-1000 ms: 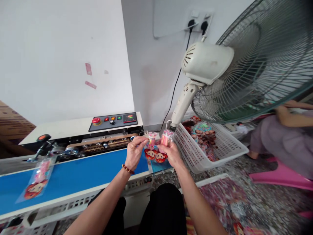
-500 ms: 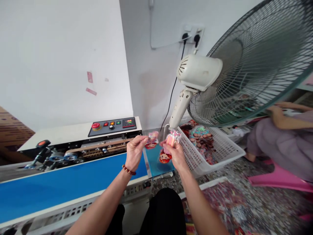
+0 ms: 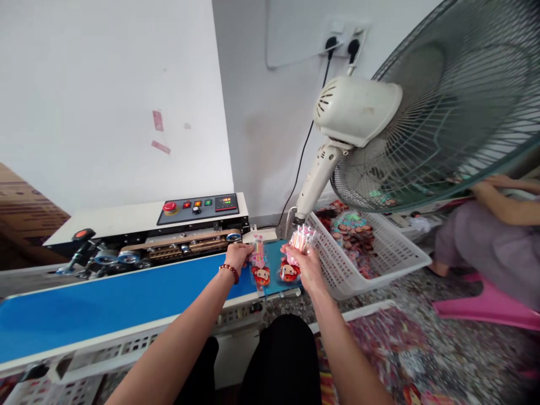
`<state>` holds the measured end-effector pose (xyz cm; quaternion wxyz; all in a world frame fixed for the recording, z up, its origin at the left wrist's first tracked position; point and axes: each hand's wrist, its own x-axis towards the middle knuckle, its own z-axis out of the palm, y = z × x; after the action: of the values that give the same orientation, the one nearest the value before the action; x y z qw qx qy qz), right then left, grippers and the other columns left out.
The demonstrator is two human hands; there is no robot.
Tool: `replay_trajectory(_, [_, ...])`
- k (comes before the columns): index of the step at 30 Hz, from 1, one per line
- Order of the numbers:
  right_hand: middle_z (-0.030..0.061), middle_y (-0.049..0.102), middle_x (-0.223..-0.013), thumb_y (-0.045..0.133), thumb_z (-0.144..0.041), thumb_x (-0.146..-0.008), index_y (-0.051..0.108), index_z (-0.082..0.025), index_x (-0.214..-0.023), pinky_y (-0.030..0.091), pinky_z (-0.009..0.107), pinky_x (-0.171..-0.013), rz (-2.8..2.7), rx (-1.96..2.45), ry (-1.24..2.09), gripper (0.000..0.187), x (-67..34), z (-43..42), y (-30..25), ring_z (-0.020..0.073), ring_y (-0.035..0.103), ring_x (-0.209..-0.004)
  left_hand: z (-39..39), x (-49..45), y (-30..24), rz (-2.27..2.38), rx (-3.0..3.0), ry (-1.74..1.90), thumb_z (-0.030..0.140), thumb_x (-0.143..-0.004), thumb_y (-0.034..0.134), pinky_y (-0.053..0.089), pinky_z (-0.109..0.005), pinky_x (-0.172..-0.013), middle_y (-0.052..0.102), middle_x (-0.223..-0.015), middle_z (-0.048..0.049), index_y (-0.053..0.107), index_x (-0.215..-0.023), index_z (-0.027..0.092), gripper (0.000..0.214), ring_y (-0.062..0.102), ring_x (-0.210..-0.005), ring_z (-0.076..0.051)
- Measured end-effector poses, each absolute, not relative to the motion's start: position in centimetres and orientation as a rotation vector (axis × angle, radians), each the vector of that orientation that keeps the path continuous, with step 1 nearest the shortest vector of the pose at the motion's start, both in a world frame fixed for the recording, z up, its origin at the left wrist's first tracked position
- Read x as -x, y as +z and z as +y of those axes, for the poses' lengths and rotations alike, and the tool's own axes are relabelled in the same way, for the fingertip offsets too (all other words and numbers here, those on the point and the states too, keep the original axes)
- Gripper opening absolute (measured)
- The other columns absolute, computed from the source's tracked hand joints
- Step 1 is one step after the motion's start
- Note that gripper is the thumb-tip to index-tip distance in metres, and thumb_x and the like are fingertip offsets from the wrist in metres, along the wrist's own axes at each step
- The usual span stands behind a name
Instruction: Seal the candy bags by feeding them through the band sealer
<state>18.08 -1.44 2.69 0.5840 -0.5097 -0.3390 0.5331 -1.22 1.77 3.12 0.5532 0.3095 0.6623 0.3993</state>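
My left hand (image 3: pixel 237 256) is down at the right end of the blue conveyor belt (image 3: pixel 105 306), fingers closed on the top of a clear packet with a red cartoon face (image 3: pixel 259 265) that lies on the belt by the sealing machine's intake (image 3: pixel 185 247). My right hand (image 3: pixel 306 264) holds a second packet with a cartoon face (image 3: pixel 294 256) just above the belt's right end, fingers wrapped round it.
A white basket (image 3: pixel 379 256) full of similar packets stands right of the belt. A standing fan (image 3: pixel 422 112) leans over it. The machine's control panel (image 3: pixel 198 205) sits behind the belt. Another person (image 3: pixel 489 236) sits at the right by a pink stool (image 3: pixel 485 306). More packets lie in a tray (image 3: pixel 379 349) on the floor.
My left hand has gone down from mid-air and laid its packet on the belt's right end. The earlier packet at the belt's left has gone out of view.
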Motion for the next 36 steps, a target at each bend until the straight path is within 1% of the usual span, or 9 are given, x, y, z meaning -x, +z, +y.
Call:
replay_trajectory(3, [0.0038,0.075,-0.08,0.088,-0.044,-0.056,0.068,-0.022,-0.084,0.059,0.034,-0.062,-0.772,1.172,1.263,0.04,-17.6,-1.3,2.4,0.0263,0.074,-0.078,1.4,1.8,3.2,1.593,-0.745,0.984,0.045,-0.053,0.089,0.03,-0.022,-0.047,0.06,-0.06,-0.0018,0.067,-0.068,0.013,0.041,0.049,-0.052,-0.011])
replay_trajectory(7, [0.0033,0.073,-0.077,0.091,-0.042,-0.051,0.069,-0.02,-0.081,0.057,0.032,-0.06,-0.735,1.15,1.278,0.044,-17.1,-1.2,2.6,0.0218,0.07,-0.071,-0.4,2.4,4.0,1.424,-0.985,1.138,0.055,-0.058,0.084,0.037,-0.023,-0.052,0.066,-0.069,-0.0037,0.075,-0.074,0.015,0.045,0.054,-0.062,-0.014])
replay_trajectory(12, [0.0031,0.074,-0.082,0.086,-0.041,-0.058,0.073,-0.02,-0.088,0.053,0.03,-0.06,-0.906,1.094,1.231,0.038,-16.2,-1.6,5.2,0.0145,0.061,-0.06,-2.4,1.7,6.0,1.28,-1.17,1.261,0.057,-0.066,0.079,0.046,-0.026,-0.062,0.072,-0.076,-0.0061,0.079,-0.076,0.017,0.042,0.058,-0.071,-0.018])
replay_trajectory(17, [0.0011,0.069,-0.071,0.081,-0.043,-0.067,0.072,-0.023,-0.083,0.052,0.031,-0.06,-1.098,1.175,0.984,0.027,-15.8,-2.2,8.3,0.0183,0.061,-0.061,-3.7,0.9,7.9,1.254,-1.227,1.342,0.054,-0.075,0.076,0.05,-0.029,-0.071,0.072,-0.081,-0.0069,0.078,-0.077,0.018,0.036,0.063,-0.078,-0.021])
replay_trajectory(21, [0.0012,0.073,-0.079,0.08,-0.039,-0.073,0.075,-0.025,-0.094,0.055,0.033,-0.071,-1.294,1.181,0.804,0.026,-15.9,-3.0,10.5,0.0218,0.066,-0.073,-4.4,0.6,8.3,1.182,-1.331,1.545,0.043,-0.084,0.072,0.051,-0.028,-0.079,0.072,-0.085,-0.0055,0.079,-0.083,0.019,0.025,0.063,-0.081,-0.019])
replay_trajectory(25, [-0.0004,0.074,-0.083,0.079,-0.037,-0.075,0.076,-0.026,-0.103,0.056,0.032,-0.073,-1.36,1.159,0.791,0.03,-15.8,-3.1,11.7,0.0218,0.068,-0.077,-4.3,0.4,8.4,1.203,-1.3,1.622,0.043,-0.083,0.073,0.051,-0.028,-0.074,0.071,-0.082,-0.0048,0.078,-0.081,0.019,0.024,0.062,-0.077,-0.018])
replay_trajectory(27, [-0.0008,0.075,-0.085,0.078,-0.037,-0.075,0.075,-0.027,-0.107,0.055,0.031,-0.073,-1.371,1.133,0.815,0.033,-15.7,-2.7,11.7,0.0215,0.069,-0.078,-4.2,0.4,8.4,1.222,-1.292,1.646,0.044,-0.083,0.072,0.051,-0.029,-0.076,0.07,-0.082,-0.0047,0.077,-0.081,0.019,0.026,0.062,-0.077,-0.018])
replay_trajectory(32, [-0.0008,0.074,-0.08,0.079,-0.038,-0.073,0.075,-0.025,-0.098,0.054,0.029,-0.067,-1.354,1.108,0.837,0.028,-15.6,-1.6,11.3,0.0207,0.068,-0.074,-4.0,0.7,8.9,1.211,-1.214,1.618,0.047,-0.079,0.075,0.052,-0.028,-0.075,0.071,-0.079,-0.0046,0.077,-0.078,0.019,0.028,0.063,-0.075,-0.018])
replay_trajectory(36, [-0.001,0.071,-0.073,0.08,-0.04,-0.07,0.074,-0.023,-0.086,0.05,0.028,-0.06,-1.303,1.127,0.908,0.023,-15.5,-0.9,10.9,0.0181,0.063,-0.063,-4.2,1.1,9.4,1.171,-1.064,1.604,0.05,-0.072,0.081,0.053,-0.028,-0.067,0.072,-0.077,-0.0045,0.078,-0.078,0.017,0.033,0.063,-0.071,-0.018])
